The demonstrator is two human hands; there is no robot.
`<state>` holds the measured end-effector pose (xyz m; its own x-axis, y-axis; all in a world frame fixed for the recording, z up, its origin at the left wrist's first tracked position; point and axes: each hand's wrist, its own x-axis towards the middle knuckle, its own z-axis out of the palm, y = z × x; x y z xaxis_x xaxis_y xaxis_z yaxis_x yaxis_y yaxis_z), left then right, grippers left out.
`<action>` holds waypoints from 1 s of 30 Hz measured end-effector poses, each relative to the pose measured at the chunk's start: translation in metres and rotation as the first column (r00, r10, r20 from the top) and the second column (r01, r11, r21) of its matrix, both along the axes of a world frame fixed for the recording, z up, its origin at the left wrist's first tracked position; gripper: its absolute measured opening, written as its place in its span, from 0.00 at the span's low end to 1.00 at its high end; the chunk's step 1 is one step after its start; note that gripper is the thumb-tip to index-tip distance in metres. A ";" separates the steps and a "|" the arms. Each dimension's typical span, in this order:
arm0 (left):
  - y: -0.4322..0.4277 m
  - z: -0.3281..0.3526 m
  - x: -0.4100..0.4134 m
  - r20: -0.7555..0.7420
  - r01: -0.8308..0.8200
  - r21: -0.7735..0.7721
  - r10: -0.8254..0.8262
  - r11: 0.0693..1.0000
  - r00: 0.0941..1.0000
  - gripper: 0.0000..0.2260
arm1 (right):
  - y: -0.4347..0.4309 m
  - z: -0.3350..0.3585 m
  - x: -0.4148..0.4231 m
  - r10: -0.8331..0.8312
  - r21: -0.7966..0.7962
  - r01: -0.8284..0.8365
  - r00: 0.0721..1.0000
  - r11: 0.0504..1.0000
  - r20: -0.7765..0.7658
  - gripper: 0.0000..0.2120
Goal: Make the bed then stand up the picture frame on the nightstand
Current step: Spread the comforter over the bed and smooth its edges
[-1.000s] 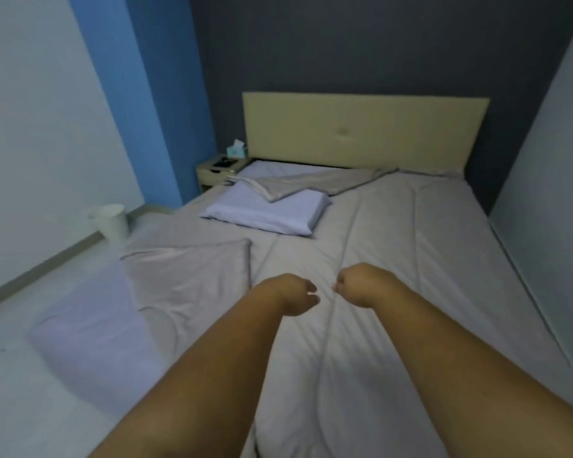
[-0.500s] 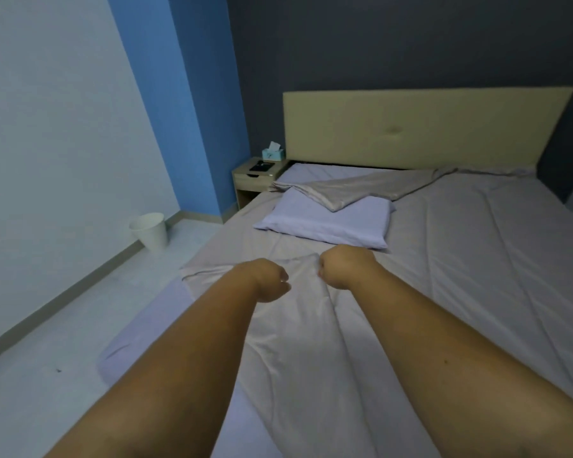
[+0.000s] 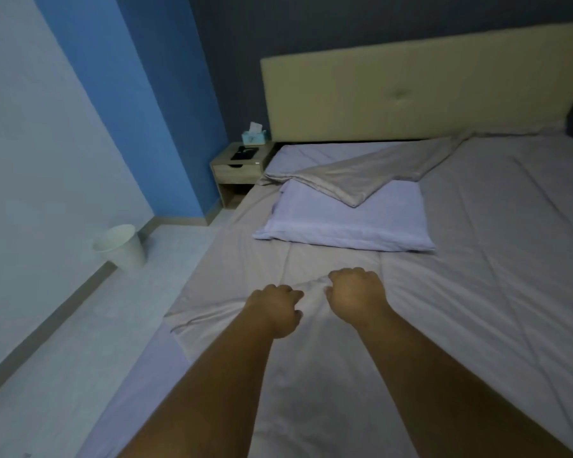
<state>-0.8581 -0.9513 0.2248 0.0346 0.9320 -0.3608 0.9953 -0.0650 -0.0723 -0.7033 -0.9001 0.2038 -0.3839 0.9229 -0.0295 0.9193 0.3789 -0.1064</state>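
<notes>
Clamping a fold of the quilt [image 3: 477, 259] side by side: left grip [image 3: 273, 309] and right grip [image 3: 356, 297], knuckles up, near the pillow [image 3: 344, 219].

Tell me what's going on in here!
Someone is making the bed. The left hand and right hand both grip a bunched fold of the beige blanket near the bed's left side. A white pillow lies on the blanket, with a turned-back blanket corner draped over it. On the nightstand, a dark thing, probably the picture frame, lies flat beside a tissue box.
</notes>
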 end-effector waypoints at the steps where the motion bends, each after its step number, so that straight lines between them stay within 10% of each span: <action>1: 0.017 -0.010 -0.007 0.016 0.019 0.003 -0.019 1.000 1.000 0.24 | 0.010 -0.009 -0.005 -0.026 0.006 0.026 0.999 1.000 -0.020 0.16; 19: 0.230 -0.300 -0.050 0.173 0.302 0.197 -0.336 0.933 0.926 0.25 | 0.100 -0.273 0.001 -0.514 -0.019 0.514 0.857 0.858 -0.037 0.26; 30: 0.232 -0.327 -0.051 0.143 0.271 0.350 -0.337 0.897 0.931 0.21 | 0.085 -0.309 0.006 -0.527 0.055 0.535 0.843 0.843 -0.108 0.20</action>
